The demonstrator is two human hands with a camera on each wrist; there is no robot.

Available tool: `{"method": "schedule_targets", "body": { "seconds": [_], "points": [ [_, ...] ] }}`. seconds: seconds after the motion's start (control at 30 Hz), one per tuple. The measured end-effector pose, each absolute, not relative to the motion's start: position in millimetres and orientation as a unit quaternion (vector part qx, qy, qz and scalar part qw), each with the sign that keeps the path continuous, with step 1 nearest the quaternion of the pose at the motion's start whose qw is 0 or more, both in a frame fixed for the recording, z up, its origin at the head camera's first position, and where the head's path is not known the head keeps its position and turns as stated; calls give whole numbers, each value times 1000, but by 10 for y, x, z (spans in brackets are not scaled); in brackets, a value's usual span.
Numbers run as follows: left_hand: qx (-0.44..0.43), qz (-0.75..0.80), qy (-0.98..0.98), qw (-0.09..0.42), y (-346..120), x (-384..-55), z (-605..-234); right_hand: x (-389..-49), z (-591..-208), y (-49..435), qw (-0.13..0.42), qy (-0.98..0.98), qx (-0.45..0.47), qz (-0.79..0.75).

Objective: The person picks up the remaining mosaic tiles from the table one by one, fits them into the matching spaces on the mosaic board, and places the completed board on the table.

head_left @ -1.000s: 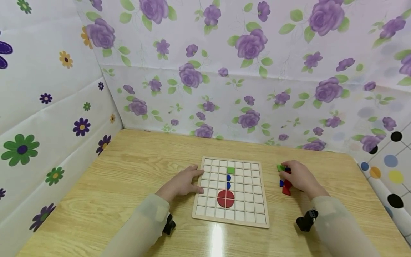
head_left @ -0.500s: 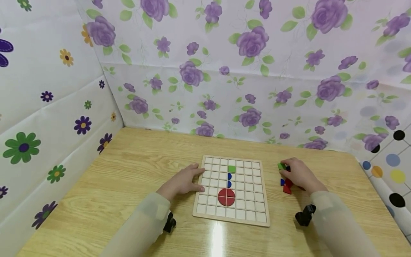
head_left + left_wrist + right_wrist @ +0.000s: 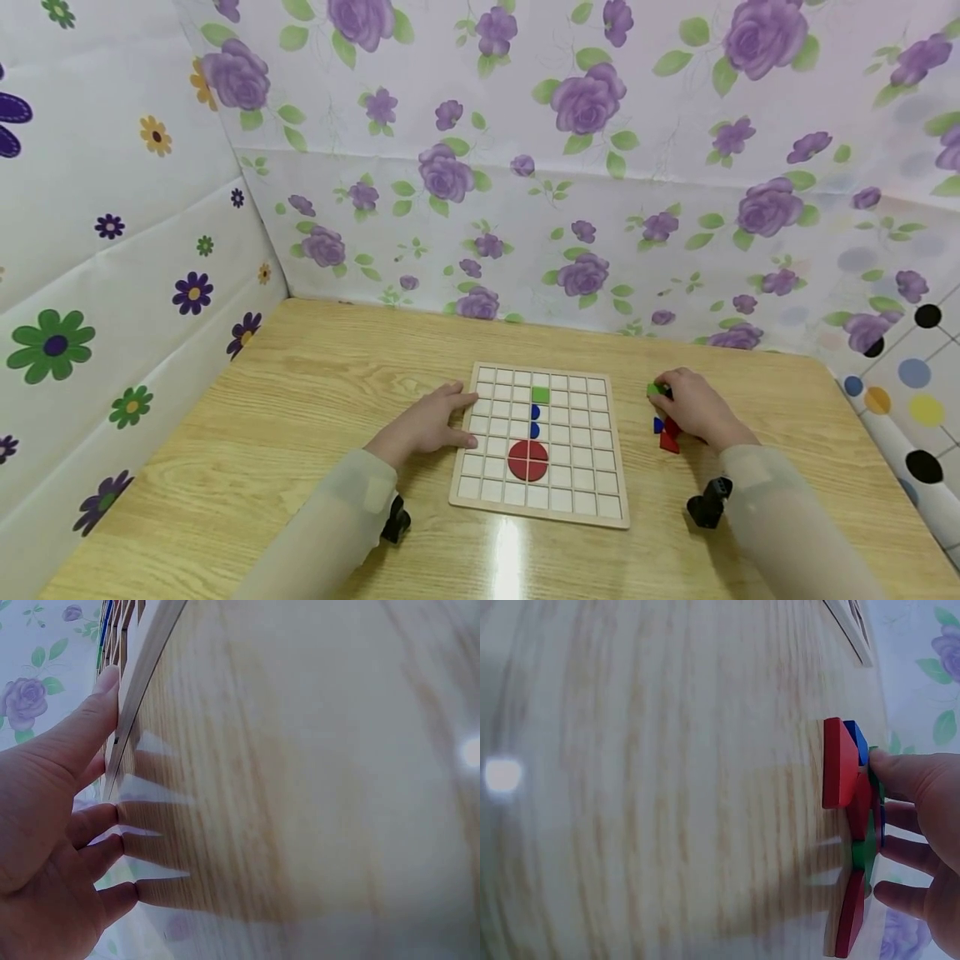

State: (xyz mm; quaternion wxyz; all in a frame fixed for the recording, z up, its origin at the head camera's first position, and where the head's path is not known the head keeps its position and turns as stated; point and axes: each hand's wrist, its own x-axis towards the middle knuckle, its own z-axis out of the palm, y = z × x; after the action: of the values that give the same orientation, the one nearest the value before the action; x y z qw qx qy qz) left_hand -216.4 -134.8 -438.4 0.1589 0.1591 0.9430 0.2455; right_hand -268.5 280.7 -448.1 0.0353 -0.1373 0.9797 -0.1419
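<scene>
My left hand [image 3: 429,423] lies at the left edge of a wooden grid board [image 3: 487,500], fingers spread. In the left wrist view its thumb [image 3: 107,681] touches the board's rim and other fingertips reach the tabletop. Set in the grid are a green square [image 3: 540,395], two blue half-circles [image 3: 535,412] and a red circle of quarter pieces [image 3: 528,460]. My right hand [image 3: 693,406] bends over a small pile right of the board. Its thumb [image 3: 889,766] is against a green piece [image 3: 876,769], fingers by a blue edge; whether it pinches one I cannot tell.
Beside the right hand lie red pieces [image 3: 670,442], a small blue piece [image 3: 658,425] and a green piece [image 3: 652,390]. The wooden table [image 3: 360,358] meets a flowered backdrop [image 3: 420,217] behind and on the left. Black wrist cameras [image 3: 708,502] sit under both forearms.
The right hand's thumb and fingertips have shifted slightly left over the green and blue pieces. The left hand and the board's pieces stay as they were.
</scene>
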Motion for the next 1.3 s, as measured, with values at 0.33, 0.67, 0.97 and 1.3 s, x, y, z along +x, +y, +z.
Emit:
{"method": "schedule_targets", "body": {
  "seconds": [0.33, 0.67, 0.97, 1.3],
  "points": [
    [162, 245, 943, 156, -1352, -2175, -4405, -2674, -4483, 2832, 43, 980, -131, -141],
    [164, 245, 943, 156, -1356, -2161, -4393, -2635, -4482, 2834, 36, 980, -126, -148],
    [165, 246, 942, 157, -1358, -2164, -4394, -2625, -4416, 2789, 27, 978, -132, -157],
    [163, 246, 943, 157, -1353, -2158, -4382, -2594, -4340, 2737, 12, 977, -141, -162]
  ]
}}
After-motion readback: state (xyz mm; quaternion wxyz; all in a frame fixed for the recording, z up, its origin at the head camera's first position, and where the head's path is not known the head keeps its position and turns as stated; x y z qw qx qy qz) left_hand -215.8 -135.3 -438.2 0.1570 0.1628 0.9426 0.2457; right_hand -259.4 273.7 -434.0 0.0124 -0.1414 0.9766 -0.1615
